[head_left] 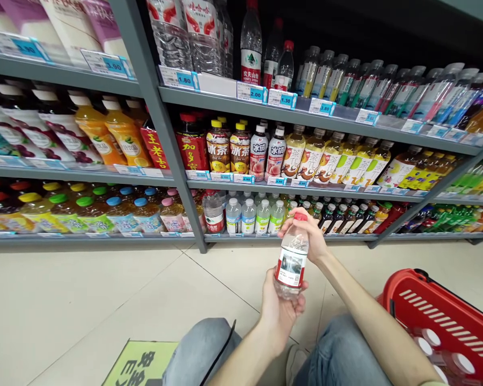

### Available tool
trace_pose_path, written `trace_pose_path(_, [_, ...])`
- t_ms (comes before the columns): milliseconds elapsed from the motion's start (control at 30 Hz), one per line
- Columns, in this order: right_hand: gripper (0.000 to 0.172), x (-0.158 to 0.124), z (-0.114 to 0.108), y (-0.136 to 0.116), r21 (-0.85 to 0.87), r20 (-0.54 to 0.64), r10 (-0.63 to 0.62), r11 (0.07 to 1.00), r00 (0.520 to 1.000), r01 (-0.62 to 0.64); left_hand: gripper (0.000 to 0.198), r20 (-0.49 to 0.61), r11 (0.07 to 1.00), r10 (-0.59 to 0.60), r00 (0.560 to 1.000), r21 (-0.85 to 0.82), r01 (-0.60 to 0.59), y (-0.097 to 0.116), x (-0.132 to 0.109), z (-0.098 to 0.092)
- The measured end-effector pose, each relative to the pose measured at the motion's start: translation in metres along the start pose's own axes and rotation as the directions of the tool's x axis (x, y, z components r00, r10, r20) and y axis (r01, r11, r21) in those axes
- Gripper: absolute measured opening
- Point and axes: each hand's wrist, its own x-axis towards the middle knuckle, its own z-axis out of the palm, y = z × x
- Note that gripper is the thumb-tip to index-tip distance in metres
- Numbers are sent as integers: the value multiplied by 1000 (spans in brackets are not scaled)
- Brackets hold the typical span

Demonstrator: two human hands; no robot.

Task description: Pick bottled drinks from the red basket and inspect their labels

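I hold a small clear water bottle with a red cap and a red-and-white label upright in front of me. My left hand is wrapped round its lower part from below. My right hand grips its neck and cap from behind. The bottle hangs above the pale tiled floor, in front of the lowest shelf of drinks. My knees in blue jeans show below the hands.
Grey shop shelves full of bottled drinks with price tags fill the upper half. A red shopping basket with several capped bottles inside stands at the lower right. A green floor sticker lies at the bottom left of centre.
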Motion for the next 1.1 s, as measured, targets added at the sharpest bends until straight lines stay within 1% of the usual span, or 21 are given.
trace_pose_path(67, [24, -2, 4, 1, 7, 61, 28, 1000, 998, -28, 48, -9, 999, -48, 999, -17, 48, -8, 1, -2])
trace_pose_path(167, [24, -4, 6, 4, -17, 102, 55, 998, 993, -54, 53, 31, 991, -111, 993, -70, 113, -18, 1, -4])
trace_pose_path(333, [22, -4, 3, 6, -83, 75, 55, 995, 996, -48, 56, 53, 976, -163, 985, -136, 169, -21, 0, -5])
trace_pose_path(467, [19, -4, 3, 5, -92, 56, 36, 995, 998, -31, 54, 64, 974, -164, 984, -145, 172, -19, 0, -5])
trace_pose_path(700, [18, -4, 4, 3, -111, 33, 18, 994, 999, -14, 51, 90, 976, -162, 983, -131, 173, -17, 0, -6])
trace_pose_path(1100, [18, -4, 5, 3, -92, 22, 21, 996, 1000, -19, 63, 81, 972, -170, 982, -151, 181, -17, 1, -5])
